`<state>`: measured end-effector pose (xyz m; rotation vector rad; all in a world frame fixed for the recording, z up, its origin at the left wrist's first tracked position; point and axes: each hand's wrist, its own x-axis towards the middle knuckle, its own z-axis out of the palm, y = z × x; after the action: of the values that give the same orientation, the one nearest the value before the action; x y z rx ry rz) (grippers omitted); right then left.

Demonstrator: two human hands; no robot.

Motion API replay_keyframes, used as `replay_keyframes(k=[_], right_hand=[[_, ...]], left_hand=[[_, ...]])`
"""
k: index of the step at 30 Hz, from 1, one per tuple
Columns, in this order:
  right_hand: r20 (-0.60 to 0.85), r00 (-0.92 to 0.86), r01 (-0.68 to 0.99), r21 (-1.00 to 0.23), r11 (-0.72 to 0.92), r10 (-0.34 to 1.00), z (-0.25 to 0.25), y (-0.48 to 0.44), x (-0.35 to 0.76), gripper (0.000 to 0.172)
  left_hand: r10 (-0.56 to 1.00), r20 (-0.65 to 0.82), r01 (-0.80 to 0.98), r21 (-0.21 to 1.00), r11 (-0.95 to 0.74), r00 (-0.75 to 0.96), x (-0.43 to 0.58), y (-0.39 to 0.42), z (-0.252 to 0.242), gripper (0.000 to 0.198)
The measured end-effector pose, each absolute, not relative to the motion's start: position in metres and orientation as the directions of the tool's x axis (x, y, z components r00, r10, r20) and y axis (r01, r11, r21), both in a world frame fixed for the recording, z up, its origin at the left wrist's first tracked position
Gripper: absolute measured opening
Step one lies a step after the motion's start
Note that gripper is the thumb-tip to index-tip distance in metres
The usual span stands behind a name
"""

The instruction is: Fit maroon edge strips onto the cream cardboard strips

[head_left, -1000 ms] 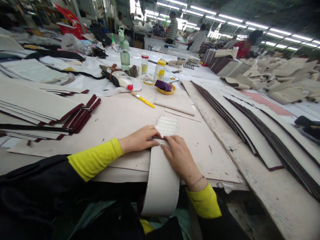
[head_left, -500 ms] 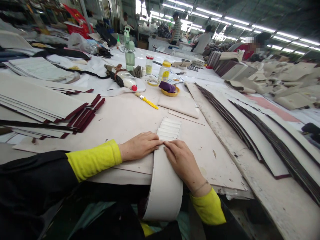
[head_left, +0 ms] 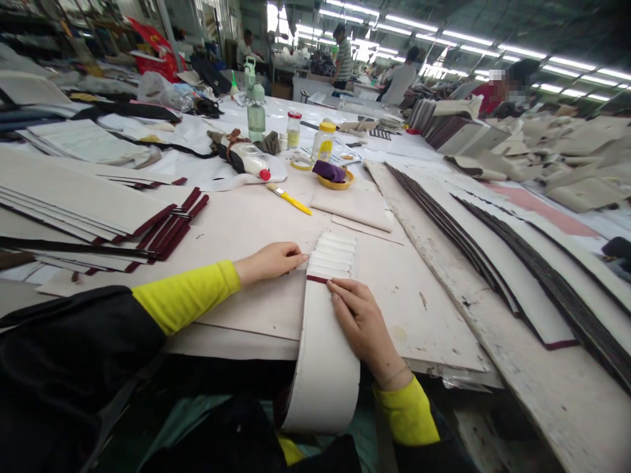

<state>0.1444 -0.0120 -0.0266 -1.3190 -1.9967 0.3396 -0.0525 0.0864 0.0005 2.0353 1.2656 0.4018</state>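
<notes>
A long pale strip [head_left: 328, 355] with a dark red folded end lies on the work board and bends down over its front edge toward my lap. Beyond that end is a row of overlapping white edges [head_left: 335, 253]. My right hand [head_left: 363, 318] is on the strip's right side, thumb and fingertips together at the red end. My left hand [head_left: 273, 261] is curled, thumb and forefinger pinched at the left edge of the white layers. Whatever is between those fingertips is too small to make out.
A yellow-handled brush [head_left: 290, 198] and a yellow dish [head_left: 336, 184] with purple cloth lie ahead. Behind stand a yellow-lidded jar [head_left: 324, 141] and a green bottle [head_left: 256, 115]. Red-edged panels [head_left: 98, 190] are piled left; dark-edged strips [head_left: 473, 256] fan out right. Several people work farther back.
My left hand has come off the strip's end, moving left and slightly away from me. The dark red edge now shows. My right hand has shifted only slightly and stays on the strip.
</notes>
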Motion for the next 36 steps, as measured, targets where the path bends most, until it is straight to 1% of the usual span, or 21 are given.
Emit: replay_keyframes(k=[2, 5, 7, 10, 11, 13, 15, 17, 19, 24, 29, 36], right_hand=[[0.419, -0.227, 0.694, -0.564, 0.448, 0.879, -0.027, -0.012, 0.144, 0.029], [0.427, -0.229, 0.694, -0.558, 0.455, 0.875, -0.026, -0.013, 0.144, 0.029], [0.431, -0.229, 0.696, -0.555, 0.457, 0.873, -0.026, -0.013, 0.144, 0.029], [0.44, -0.229, 0.696, -0.55, 0.462, 0.868, -0.025, -0.013, 0.144, 0.029], [0.446, -0.227, 0.695, -0.549, 0.465, 0.866, -0.025, -0.013, 0.144, 0.029], [0.461, -0.219, 0.694, -0.546, 0.47, 0.86, -0.026, -0.014, 0.144, 0.028], [0.475, -0.206, 0.691, -0.549, 0.471, 0.855, -0.027, -0.014, 0.144, 0.027], [0.486, -0.194, 0.688, -0.552, 0.471, 0.852, -0.027, -0.014, 0.145, 0.026], [0.492, -0.185, 0.688, -0.554, 0.47, 0.851, -0.027, -0.014, 0.145, 0.025], [0.506, -0.171, 0.686, -0.555, 0.471, 0.845, -0.024, -0.015, 0.144, 0.023], [0.505, -0.086, 0.73, -0.555, 0.4, 0.859, -0.025, -0.017, 0.144, 0.019], [0.506, 0.01, 0.778, -0.546, 0.312, 0.862, -0.028, -0.019, 0.144, 0.015]], left_hand=[[0.862, -0.135, 0.674, 0.685, -0.275, 0.489, -0.046, 0.093, 0.0, 0.034], [0.832, -0.134, 0.666, 0.673, -0.322, 0.537, -0.039, 0.097, -0.001, 0.032], [0.821, -0.095, 0.644, 0.673, -0.364, 0.563, -0.035, 0.095, 0.001, 0.029], [0.796, 0.002, 0.582, 0.682, -0.444, 0.605, -0.031, 0.089, 0.011, 0.025], [0.788, 0.011, 0.566, 0.69, -0.452, 0.616, -0.03, 0.088, 0.015, 0.024], [0.769, -0.055, 0.558, 0.722, -0.409, 0.636, -0.028, 0.085, 0.024, 0.025], [0.739, -0.164, 0.565, 0.756, -0.332, 0.654, -0.025, 0.085, 0.031, 0.033], [0.707, -0.208, 0.569, 0.756, -0.322, 0.676, -0.019, 0.087, 0.036, 0.041], [0.683, -0.203, 0.577, 0.724, -0.378, 0.701, -0.01, 0.091, 0.037, 0.042], [0.612, -0.213, 0.599, 0.59, -0.541, 0.762, 0.016, 0.095, 0.032, 0.048], [0.603, -0.112, 0.58, 0.456, -0.675, 0.79, 0.02, 0.09, 0.025, 0.036], [0.556, 0.051, 0.503, 0.364, -0.784, 0.829, 0.012, 0.075, 0.018, 0.025]])
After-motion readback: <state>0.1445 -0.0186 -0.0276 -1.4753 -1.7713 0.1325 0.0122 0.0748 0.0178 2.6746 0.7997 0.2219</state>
